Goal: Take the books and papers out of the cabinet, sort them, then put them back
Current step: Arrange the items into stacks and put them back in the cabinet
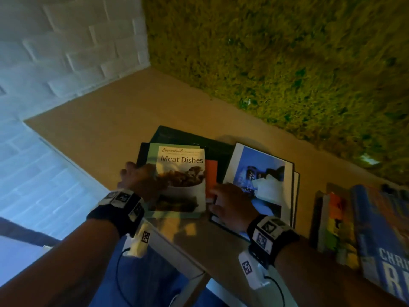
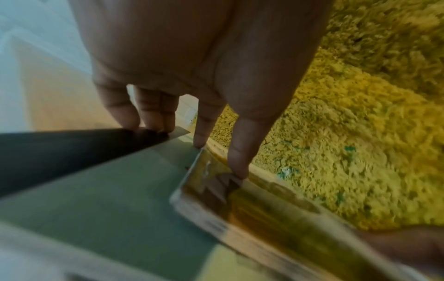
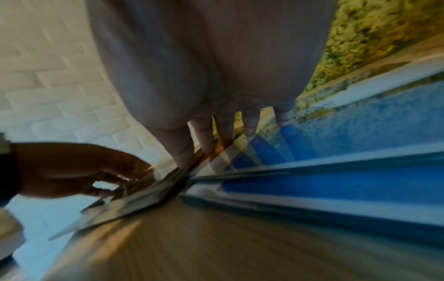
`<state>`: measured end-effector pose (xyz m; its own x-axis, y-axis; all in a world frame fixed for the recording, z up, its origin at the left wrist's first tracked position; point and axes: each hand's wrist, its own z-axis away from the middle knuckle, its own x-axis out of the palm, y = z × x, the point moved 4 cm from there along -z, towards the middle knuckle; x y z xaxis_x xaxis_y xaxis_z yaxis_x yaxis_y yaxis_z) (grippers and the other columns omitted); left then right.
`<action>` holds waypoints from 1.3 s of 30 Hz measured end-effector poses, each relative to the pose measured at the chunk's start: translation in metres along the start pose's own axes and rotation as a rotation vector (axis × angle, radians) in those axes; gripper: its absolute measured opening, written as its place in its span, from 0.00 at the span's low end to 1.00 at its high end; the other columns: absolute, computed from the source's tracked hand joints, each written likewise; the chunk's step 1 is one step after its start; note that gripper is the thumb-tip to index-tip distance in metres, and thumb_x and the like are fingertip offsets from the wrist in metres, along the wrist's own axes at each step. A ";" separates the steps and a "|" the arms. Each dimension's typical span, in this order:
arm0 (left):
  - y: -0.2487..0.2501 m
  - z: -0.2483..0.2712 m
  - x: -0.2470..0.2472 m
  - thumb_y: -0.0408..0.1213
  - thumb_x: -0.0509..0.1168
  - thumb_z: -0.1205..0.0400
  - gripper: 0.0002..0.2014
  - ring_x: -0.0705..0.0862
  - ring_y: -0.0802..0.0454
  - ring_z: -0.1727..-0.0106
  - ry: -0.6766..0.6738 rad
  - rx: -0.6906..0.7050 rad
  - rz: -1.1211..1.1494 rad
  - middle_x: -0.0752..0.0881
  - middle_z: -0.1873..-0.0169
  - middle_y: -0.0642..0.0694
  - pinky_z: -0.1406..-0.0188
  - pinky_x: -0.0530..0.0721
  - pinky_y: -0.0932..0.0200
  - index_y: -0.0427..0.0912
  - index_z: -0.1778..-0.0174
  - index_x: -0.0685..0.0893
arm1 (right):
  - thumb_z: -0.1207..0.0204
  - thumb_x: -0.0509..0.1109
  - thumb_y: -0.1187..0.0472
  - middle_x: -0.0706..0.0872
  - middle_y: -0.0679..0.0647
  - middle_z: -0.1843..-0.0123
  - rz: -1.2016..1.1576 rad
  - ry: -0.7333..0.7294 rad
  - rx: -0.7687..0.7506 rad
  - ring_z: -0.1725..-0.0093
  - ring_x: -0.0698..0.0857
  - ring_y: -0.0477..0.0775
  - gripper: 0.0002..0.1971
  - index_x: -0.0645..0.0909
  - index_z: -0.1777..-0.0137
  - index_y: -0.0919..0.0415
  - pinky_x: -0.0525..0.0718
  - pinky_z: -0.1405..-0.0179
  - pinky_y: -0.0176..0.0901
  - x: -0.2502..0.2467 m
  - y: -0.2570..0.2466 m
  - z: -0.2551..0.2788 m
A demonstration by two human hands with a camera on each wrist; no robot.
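Observation:
A "Meat Dishes" cookbook (image 1: 183,173) lies on top of a pale green book (image 1: 152,156) and black folders (image 1: 177,136) on the wooden cabinet top (image 1: 106,120). My left hand (image 1: 137,176) rests on the stack's left edge. Its straight fingers touch the black folder (image 2: 48,150), the green book (image 2: 120,199) and the cookbook (image 2: 240,205). My right hand (image 1: 225,200) sits between the cookbook and a blue-and-white magazine (image 1: 261,165), fingers straight, tips on the books' edges near an orange cover (image 1: 211,171). The magazine (image 3: 360,123) lies just right of those fingers.
A row of books (image 1: 376,229), spines up, lies at the right end of the top. A green moss wall (image 1: 287,63) runs behind, and a white brick wall (image 1: 66,52) stands to the left. The cabinet's front edge (image 1: 177,247) is just below my wrists.

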<state>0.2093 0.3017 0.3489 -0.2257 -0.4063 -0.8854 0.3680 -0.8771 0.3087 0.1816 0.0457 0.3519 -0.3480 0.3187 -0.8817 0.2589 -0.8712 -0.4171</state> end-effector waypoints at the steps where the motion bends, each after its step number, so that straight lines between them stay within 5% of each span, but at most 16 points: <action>1: 0.002 0.002 0.001 0.60 0.71 0.24 0.27 0.70 0.32 0.34 0.000 0.004 -0.007 0.68 0.36 0.38 0.37 0.77 0.34 0.57 0.30 0.77 | 0.20 0.67 0.48 0.82 0.44 0.48 0.065 0.003 0.007 0.46 0.81 0.51 0.05 0.79 0.50 0.47 0.85 0.46 0.59 0.006 0.002 -0.001; 4: 0.004 0.005 0.001 0.61 0.70 0.25 0.25 0.68 0.31 0.33 0.007 0.001 -0.009 0.66 0.36 0.40 0.37 0.74 0.32 0.60 0.33 0.76 | 0.18 0.62 0.43 0.75 0.48 0.27 0.148 -0.024 0.075 0.28 0.74 0.60 0.17 0.74 0.31 0.43 0.78 0.32 0.63 0.020 0.010 -0.002; 9: -0.016 -0.003 0.002 0.60 0.77 0.32 0.46 0.75 0.24 0.33 -0.011 -0.062 0.234 0.68 0.30 0.32 0.30 0.77 0.33 0.51 0.21 0.66 | 0.17 0.60 0.48 0.72 0.40 0.51 0.037 0.026 0.151 0.36 0.77 0.58 0.05 0.76 0.45 0.41 0.74 0.33 0.68 0.017 0.011 -0.006; 12: -0.035 -0.008 -0.006 0.54 0.80 0.30 0.48 0.75 0.25 0.30 0.039 -0.210 0.470 0.70 0.27 0.29 0.30 0.77 0.34 0.43 0.18 0.64 | 0.15 0.59 0.48 0.80 0.48 0.41 0.029 0.073 0.172 0.32 0.78 0.56 0.10 0.77 0.37 0.41 0.64 0.21 0.73 0.012 0.007 -0.010; 16: -0.069 -0.022 -0.003 0.66 0.84 0.44 0.54 0.86 0.33 0.40 0.051 -0.312 0.705 0.82 0.33 0.37 0.42 0.88 0.36 0.46 0.26 0.73 | 0.21 0.53 0.49 0.83 0.51 0.37 -0.060 0.038 0.119 0.36 0.82 0.58 0.18 0.73 0.33 0.40 0.76 0.30 0.65 0.014 -0.001 -0.012; 20: -0.065 -0.005 -0.016 0.46 0.82 0.29 0.22 0.94 0.42 0.59 -0.049 -0.217 0.890 0.94 0.57 0.41 0.60 0.90 0.49 0.36 0.46 0.89 | 0.16 0.58 0.57 0.84 0.53 0.32 -0.111 -0.016 0.052 0.34 0.84 0.59 0.20 0.71 0.26 0.41 0.83 0.35 0.61 0.014 -0.007 -0.020; 22: -0.069 -0.001 -0.018 0.43 0.80 0.26 0.15 0.92 0.44 0.59 -0.036 -0.189 0.827 0.93 0.58 0.43 0.58 0.88 0.50 0.38 0.51 0.88 | 0.15 0.59 0.58 0.84 0.52 0.28 -0.135 -0.026 0.003 0.31 0.83 0.57 0.22 0.71 0.23 0.43 0.84 0.35 0.57 0.013 -0.010 -0.026; 27: -0.089 0.000 -0.013 0.37 0.80 0.26 0.25 0.86 0.40 0.45 0.114 -0.171 0.998 0.85 0.45 0.46 0.44 0.87 0.37 0.45 0.36 0.78 | 0.12 0.61 0.62 0.81 0.49 0.22 -0.330 0.003 0.068 0.23 0.79 0.52 0.21 0.72 0.20 0.49 0.79 0.27 0.48 0.000 -0.007 -0.050; 30: -0.083 0.004 -0.016 0.30 0.74 0.21 0.25 0.88 0.44 0.50 0.097 -0.105 1.214 0.85 0.48 0.45 0.62 0.87 0.48 0.41 0.29 0.74 | 0.13 0.64 0.54 0.76 0.54 0.21 -0.388 0.079 0.226 0.26 0.80 0.59 0.26 0.67 0.16 0.50 0.80 0.35 0.48 -0.007 -0.004 -0.067; 33: -0.075 0.004 -0.024 0.26 0.70 0.19 0.22 0.89 0.44 0.55 0.088 -0.051 1.312 0.86 0.48 0.42 0.69 0.87 0.49 0.43 0.30 0.75 | 0.22 0.67 0.46 0.83 0.51 0.28 -0.516 0.126 0.326 0.34 0.86 0.60 0.28 0.72 0.21 0.48 0.86 0.41 0.52 -0.004 0.004 -0.084; 36: -0.073 0.003 -0.026 0.23 0.66 0.18 0.20 0.92 0.40 0.55 0.052 -0.017 1.437 0.89 0.47 0.38 0.64 0.92 0.42 0.45 0.32 0.78 | 0.22 0.73 0.52 0.88 0.52 0.38 -0.857 0.209 0.427 0.39 0.87 0.59 0.17 0.78 0.34 0.49 0.86 0.46 0.54 -0.003 0.011 -0.091; 39: -0.073 0.003 -0.028 0.23 0.64 0.17 0.17 0.91 0.36 0.51 0.055 0.003 1.476 0.90 0.45 0.35 0.56 0.91 0.37 0.45 0.36 0.81 | 0.19 0.75 0.61 0.91 0.59 0.38 -1.268 0.211 0.557 0.39 0.89 0.62 0.14 0.83 0.35 0.58 0.87 0.41 0.59 -0.004 0.012 -0.089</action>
<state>0.1857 0.3766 0.3524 0.3771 -0.9017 0.2117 0.2271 0.3116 0.9227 0.2663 0.0674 0.3305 0.0808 0.9967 -0.0121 -0.5304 0.0327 -0.8471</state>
